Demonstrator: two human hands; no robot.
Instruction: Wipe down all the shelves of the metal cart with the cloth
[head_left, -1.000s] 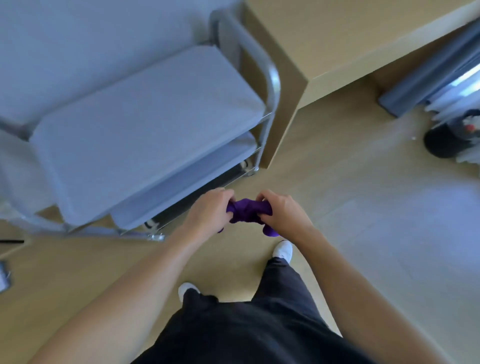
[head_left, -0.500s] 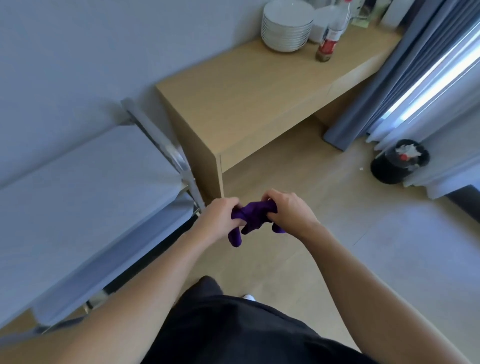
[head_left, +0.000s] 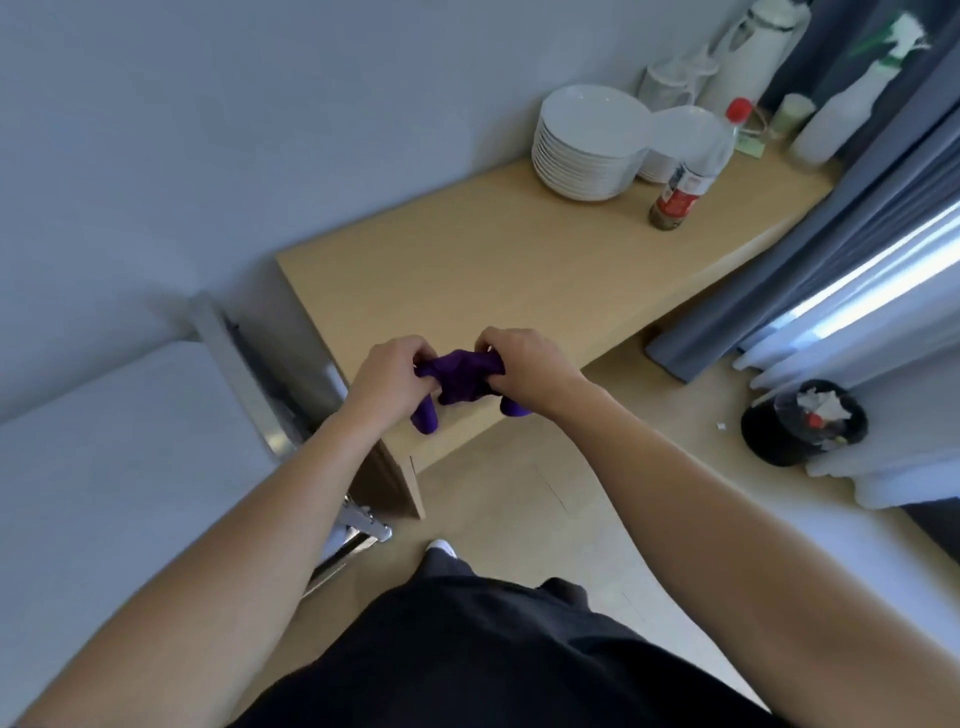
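A bunched purple cloth (head_left: 460, 379) hangs between both hands, in the air above the near corner of a wooden table. My left hand (head_left: 389, 382) grips its left end and my right hand (head_left: 524, 371) grips its right end. Small tails of cloth stick out below each fist. The metal cart (head_left: 119, 467) stands at the left, its grey top shelf and steel handle bar in view. My left forearm hides part of its lower shelves.
The wooden table (head_left: 519, 270) holds a stack of white plates (head_left: 587, 145), a red-capped bottle (head_left: 691, 171) and white jugs at its far end. Grey curtains (head_left: 831, 234) hang at the right. A black bin (head_left: 802, 428) with rubbish stands on the floor.
My view has swung up and to the right, from the cart to the table. Both hands have kept their hold on the cloth and have risen over the table corner.
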